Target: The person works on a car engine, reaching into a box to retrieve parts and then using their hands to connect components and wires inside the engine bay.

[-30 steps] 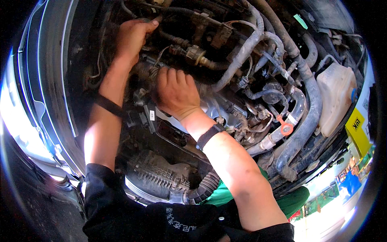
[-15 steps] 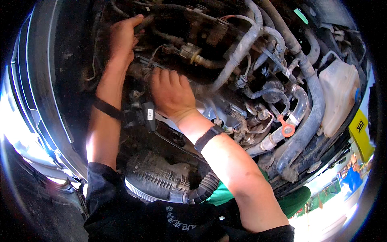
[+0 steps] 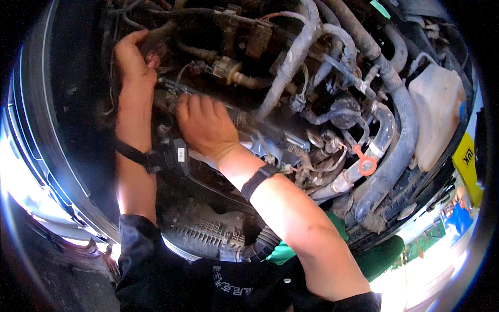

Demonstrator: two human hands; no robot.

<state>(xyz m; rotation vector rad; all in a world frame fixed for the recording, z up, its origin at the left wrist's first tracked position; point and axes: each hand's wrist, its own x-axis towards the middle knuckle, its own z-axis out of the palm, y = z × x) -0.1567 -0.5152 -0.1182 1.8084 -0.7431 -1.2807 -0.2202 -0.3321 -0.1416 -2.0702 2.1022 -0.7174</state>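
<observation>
At the upper left, my left hand (image 3: 136, 61) reaches deep into the engine bay. Its thumb and curled fingers close around a dark hose (image 3: 165, 30), partly lost in shadow. My right hand (image 3: 207, 126) lies back-up over the engine, lower and to the right. Its fingers bend over a dark, dirty part whose shape I cannot make out, and the fingertips are hidden. Just beyond the right hand is a grimy pipe fitting with a connector (image 3: 227, 70). Black straps circle both wrists; the left one carries a small black box (image 3: 174, 156).
A ribbed black air intake housing (image 3: 200, 229) sits near my chest. Grey hoses (image 3: 291, 67) cross the right side, beside an orange-red dipstick ring (image 3: 367, 165) and a whitish plastic tank (image 3: 437, 117). The dark car body edge (image 3: 57, 130) curves along the left.
The whole view has shifted slightly, so the engine sits further left. More of my left hand's curled fingers shows now. My right hand keeps its place on the engine.
</observation>
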